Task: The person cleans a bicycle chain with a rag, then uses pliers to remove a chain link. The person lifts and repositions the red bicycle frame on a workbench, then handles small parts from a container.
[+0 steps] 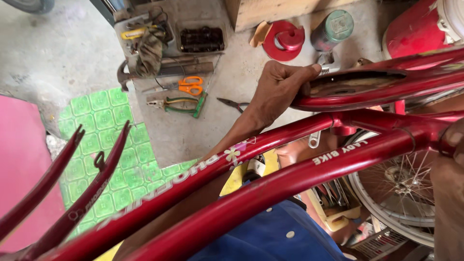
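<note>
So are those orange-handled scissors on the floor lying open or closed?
Closed. The orange-handled scissors lie flat on the concrete floor with both handle loops pressed together; the blades look merged into one strip, beside green-handled pliers.

Right hand (447, 193) at 3 o'clock: cut by the right edge, fingers unseen, grip on the red bicycle frame (270, 186) not readable. Left hand (280, 89): fingertips hidden behind the red chain guard (377, 84). Frame tubes run off the bottom and right edges. Spoked wheel (401, 193) at 4 o'clock: half hidden behind the tubes. Tyre (31, 5) at 11 o'clock: only a sliver in view. Tool tray (150, 38) at 12 o'clock: contents too tangled to sort.
</note>
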`<state>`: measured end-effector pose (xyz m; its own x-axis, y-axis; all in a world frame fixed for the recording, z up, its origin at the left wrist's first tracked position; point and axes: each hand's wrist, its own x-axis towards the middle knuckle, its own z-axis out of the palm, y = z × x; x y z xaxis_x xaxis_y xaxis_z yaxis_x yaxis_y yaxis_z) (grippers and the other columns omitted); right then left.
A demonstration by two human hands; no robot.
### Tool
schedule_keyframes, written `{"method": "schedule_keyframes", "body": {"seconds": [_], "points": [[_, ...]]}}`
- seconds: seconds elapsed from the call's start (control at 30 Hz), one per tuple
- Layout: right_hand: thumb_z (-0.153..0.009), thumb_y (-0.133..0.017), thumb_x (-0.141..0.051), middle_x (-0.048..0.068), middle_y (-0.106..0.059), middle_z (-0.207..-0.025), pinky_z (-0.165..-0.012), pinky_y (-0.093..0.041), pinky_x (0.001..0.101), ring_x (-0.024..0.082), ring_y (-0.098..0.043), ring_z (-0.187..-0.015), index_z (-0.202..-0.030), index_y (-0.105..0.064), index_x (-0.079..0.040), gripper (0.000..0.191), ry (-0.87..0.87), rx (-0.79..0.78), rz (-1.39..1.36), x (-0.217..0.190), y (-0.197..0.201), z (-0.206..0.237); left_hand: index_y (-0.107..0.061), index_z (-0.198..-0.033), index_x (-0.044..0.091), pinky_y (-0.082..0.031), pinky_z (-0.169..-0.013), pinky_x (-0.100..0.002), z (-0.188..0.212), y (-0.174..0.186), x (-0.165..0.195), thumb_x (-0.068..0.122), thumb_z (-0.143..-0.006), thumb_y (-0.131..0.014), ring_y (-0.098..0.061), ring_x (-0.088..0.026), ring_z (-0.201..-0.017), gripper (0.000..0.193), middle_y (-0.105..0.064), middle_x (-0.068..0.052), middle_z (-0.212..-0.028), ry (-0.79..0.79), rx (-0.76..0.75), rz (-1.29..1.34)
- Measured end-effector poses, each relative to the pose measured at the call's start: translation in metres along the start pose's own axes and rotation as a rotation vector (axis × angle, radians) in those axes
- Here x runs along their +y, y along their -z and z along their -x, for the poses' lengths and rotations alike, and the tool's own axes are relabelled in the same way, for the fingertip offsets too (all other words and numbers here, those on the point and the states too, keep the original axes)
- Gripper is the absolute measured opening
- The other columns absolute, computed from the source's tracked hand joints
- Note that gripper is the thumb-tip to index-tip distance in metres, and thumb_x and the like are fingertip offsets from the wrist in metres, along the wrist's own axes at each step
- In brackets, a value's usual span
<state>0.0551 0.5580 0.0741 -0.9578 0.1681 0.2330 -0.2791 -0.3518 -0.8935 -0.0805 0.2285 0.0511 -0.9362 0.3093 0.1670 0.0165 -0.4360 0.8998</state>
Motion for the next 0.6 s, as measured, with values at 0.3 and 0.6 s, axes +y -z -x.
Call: {"method": "schedule_keyframes", "body": {"seconds": [0.3, 0.6], "points": [[-0.119, -0.055, -0.036, 0.002, -0.035, -0.067, -0.062, -0.037, 0.0328, 0.017, -0.035, -0.059, -0.088, -0.043, -0.012, 0.041, 0.055, -0.012, 0.039, -0.022, 0.008, 0.000, -0.070, -0.060, 0.005, -0.028, -0.040, -0.025, 0.003, -0.013, 0.021, 0.027, -0.099, -0.070, -0.040, -0.003, -0.042, 0.045, -0.054, 0.002, -0.049, -0.072, -0.062, 0.041], [-0.119, -0.055, -0.036, 0.003, -0.035, -0.066, -0.062, -0.037, 0.0333, 0.018, -0.035, -0.059, -0.087, -0.042, -0.011, 0.043, 0.138, -0.013, 0.077, -0.047, 0.000, 0.010, -0.063, -0.054, 0.007, -0.020, -0.042, -0.027, -0.007, -0.031, 0.040, 0.030, -0.098, -0.074, -0.032, -0.002, -0.045, 0.050, -0.046, 0.006, -0.047, -0.242, -0.047, -0.174]]}}
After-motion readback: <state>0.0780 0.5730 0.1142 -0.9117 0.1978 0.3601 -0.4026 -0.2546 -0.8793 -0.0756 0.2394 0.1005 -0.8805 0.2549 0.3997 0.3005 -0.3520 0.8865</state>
